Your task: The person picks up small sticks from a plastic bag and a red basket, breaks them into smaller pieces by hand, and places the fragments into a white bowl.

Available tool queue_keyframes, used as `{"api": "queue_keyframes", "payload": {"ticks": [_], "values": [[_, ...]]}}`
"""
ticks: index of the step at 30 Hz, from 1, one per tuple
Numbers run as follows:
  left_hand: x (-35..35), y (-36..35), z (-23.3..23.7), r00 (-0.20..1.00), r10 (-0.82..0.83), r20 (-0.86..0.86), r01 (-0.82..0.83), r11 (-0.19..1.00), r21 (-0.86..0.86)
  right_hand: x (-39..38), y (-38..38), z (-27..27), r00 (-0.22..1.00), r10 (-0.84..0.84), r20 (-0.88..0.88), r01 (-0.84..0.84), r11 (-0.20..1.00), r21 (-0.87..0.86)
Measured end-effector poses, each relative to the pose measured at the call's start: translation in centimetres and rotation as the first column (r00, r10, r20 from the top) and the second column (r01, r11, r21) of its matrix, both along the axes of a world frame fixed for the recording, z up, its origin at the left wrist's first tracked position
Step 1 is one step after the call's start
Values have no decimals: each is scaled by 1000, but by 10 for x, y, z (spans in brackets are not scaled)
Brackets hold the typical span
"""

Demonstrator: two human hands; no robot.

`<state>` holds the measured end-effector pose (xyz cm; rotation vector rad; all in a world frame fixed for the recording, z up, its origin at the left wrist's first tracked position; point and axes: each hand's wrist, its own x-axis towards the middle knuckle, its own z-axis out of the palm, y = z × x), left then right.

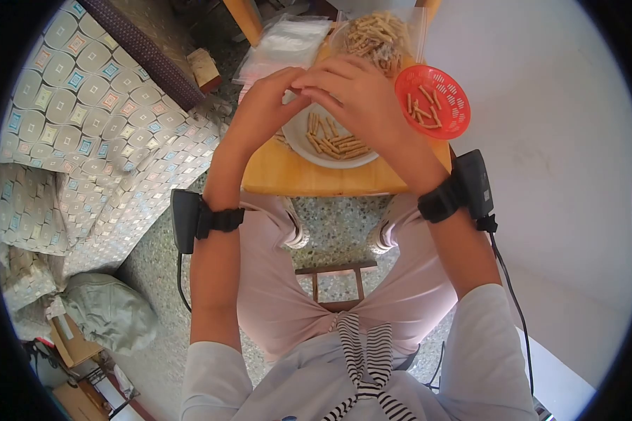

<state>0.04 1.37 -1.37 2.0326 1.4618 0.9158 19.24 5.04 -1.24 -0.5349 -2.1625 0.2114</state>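
Note:
My left hand and my right hand meet above a white round dish. The fingers of both hands are curled inward and come together at the tips. Whatever lies between the fingertips is hidden or too small to make out. In the dish rest several short brown sticks, thin and rough-looking. Right of my right hand stands a red plastic basket with several of the same sticks in it. Behind my hands, a clear plastic bag holds a large heap of such sticks.
A stack of clear plastic bags lies at the back left of the yellow wooden surface. A white wall rises on the right. Patterned fabric hangs on the left. A dark cable trails from my right wrist strap.

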Motion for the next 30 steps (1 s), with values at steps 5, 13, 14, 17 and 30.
{"api": "queue_keyframes", "payload": {"ticks": [5,13,14,17,30], "values": [[-2,0,-2,990,-121,77,118,992,47,1,-5,0,994,89,-58,-91,995,-32],[-4,5,4,982,-74,172,65,996,55,2,-9,12,976,-79,-203,56,992,-116],[-3,5,5,973,-58,222,48,998,51,3,-8,12,976,-78,-205,55,992,-116],[-7,3,9,965,-26,262,19,999,28,8,-4,14,977,-107,-182,93,992,-85],[4,0,13,883,58,466,-19,996,-87,13,-5,9,957,-291,-9,278,922,-269]]}}
